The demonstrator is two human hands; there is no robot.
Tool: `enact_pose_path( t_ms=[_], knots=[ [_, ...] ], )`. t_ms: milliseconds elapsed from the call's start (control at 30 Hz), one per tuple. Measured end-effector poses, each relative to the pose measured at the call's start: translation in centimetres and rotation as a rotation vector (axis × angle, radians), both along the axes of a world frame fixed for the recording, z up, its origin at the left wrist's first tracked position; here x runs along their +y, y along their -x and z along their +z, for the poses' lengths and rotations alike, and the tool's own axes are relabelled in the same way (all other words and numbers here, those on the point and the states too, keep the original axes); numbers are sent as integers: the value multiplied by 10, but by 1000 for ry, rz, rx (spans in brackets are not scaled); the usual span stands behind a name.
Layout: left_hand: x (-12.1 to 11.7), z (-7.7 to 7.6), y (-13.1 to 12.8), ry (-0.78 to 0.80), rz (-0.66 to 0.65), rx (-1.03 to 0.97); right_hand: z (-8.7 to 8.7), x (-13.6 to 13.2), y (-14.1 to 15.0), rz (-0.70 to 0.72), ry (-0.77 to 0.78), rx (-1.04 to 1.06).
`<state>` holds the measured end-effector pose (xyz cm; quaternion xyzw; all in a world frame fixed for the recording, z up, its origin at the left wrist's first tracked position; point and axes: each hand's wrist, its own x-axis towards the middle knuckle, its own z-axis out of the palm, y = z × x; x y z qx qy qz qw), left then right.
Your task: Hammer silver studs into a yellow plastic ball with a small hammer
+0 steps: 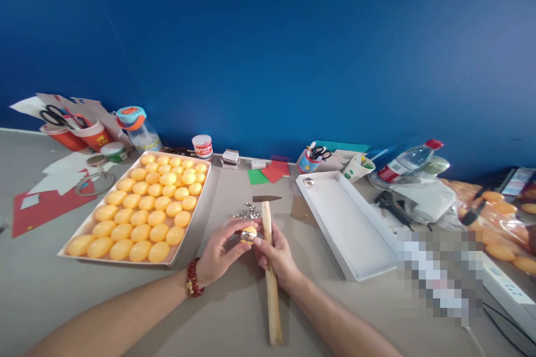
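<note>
Between both hands is an orange ping-pong ball (248, 235) with a shiny silver band or patch on its front. My left hand (221, 248), with a red bead bracelet at the wrist, pinches it from the left. The thumb and fingers of my right hand (278, 254) close on its right side. A hammer (273, 301) with a wooden handle runs beneath or through my right hand; I cannot tell if that hand also grips it. Just beyond my fingers lies a pile of small silver pieces (249, 211). Many orange balls fill a shallow box (178, 251) on the left.
A white tray (352, 228) on the right has one silver-covered ball (309, 182) in its far corner. Paper squares (274, 171), small boxes (230, 159) and a pen cup (309, 162) stand along the blue wall. A bottle (408, 162) and power strip (506, 284) are farther right.
</note>
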<state>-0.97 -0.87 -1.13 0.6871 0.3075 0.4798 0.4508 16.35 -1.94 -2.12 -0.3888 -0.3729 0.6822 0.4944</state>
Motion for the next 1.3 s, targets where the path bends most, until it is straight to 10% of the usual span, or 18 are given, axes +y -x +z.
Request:
enact_pose_path(
  t_ms=[433,833,1300],
  knots=[
    [0,0,-3,19,0,-19,8,-2,4,-24,-46,-113],
    [2,0,-5,-285,30,124,15,-5,6,23,-46,-172],
    [2,-2,0,-9,-12,-31,8,-5,3,102,-19,-41]
  ],
)
